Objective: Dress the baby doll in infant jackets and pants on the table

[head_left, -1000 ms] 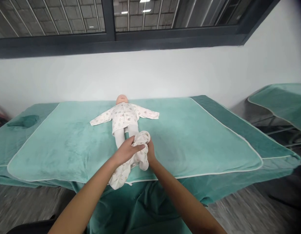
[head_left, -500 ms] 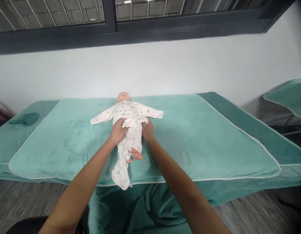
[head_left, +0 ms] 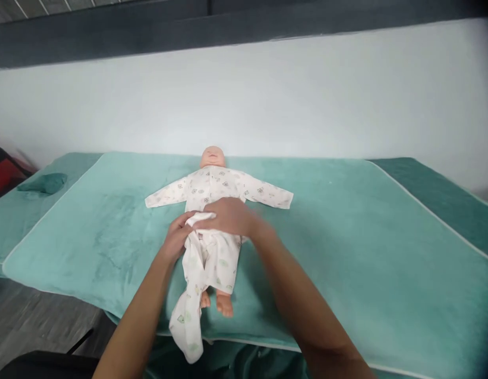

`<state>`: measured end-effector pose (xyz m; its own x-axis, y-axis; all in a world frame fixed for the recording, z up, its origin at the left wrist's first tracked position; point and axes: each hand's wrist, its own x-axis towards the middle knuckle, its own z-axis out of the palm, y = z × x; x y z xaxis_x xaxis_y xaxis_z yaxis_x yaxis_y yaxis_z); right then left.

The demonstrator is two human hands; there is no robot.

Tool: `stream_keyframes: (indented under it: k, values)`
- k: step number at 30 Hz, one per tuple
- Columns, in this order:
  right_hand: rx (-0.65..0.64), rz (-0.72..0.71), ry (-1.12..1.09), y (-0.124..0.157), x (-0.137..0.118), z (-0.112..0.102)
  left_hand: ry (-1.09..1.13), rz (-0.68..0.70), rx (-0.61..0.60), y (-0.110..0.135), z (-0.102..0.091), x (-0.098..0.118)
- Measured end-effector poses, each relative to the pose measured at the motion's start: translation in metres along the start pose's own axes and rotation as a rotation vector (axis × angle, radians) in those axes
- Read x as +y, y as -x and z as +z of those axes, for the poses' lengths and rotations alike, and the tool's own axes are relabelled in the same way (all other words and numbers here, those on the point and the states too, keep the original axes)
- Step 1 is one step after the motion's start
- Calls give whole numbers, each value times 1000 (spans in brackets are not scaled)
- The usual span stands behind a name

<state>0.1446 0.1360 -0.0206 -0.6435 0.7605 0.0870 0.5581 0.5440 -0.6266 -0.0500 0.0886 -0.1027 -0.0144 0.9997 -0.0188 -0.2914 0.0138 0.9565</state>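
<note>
Head: hands [head_left: 177,237] [head_left: 230,216] on pants [head_left: 223,260], small illegible mark [head_left: 200,236]

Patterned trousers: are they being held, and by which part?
The left hand holds the patterned trousers at the waistband; the right hand is there too, but its grip is unclear.

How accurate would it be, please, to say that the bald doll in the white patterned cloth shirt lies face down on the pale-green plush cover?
Nearly: the head view shows the bald doll lying face up on the plush cover, not face down.
</note>
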Motion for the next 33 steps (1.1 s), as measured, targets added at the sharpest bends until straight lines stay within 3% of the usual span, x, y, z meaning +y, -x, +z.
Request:
stream_keyframes:
  k: [2,6,11,15,19,21,24,29,33]
  values:
    - [-33,-35,-44,-5,-4,13,52,45,-38,2,-3,-3]
    - [-19,-89,-310,-1,12,24,32,87,-245,4,-7,1]
    - [4,2,-848,4,30,15,2,27,-151,6,-9,-2]
    - [12,76,-1273,3,31,22,-72,8,-178,7,-11,-7]
    - [23,135,-1474,0,31,31,-96,-6,-174,6,-11,-13]
    - [48,155,-1412,-1,28,33,-52,8,-120,5,-9,-17]
    - [51,124,-1124,-1,19,32,84,34,0,6,-3,-19]
    - [-221,-75,-722,3,6,25,203,28,123,8,6,-10]
    - [-223,-121,-272,4,1,31,206,47,156,8,7,-8]
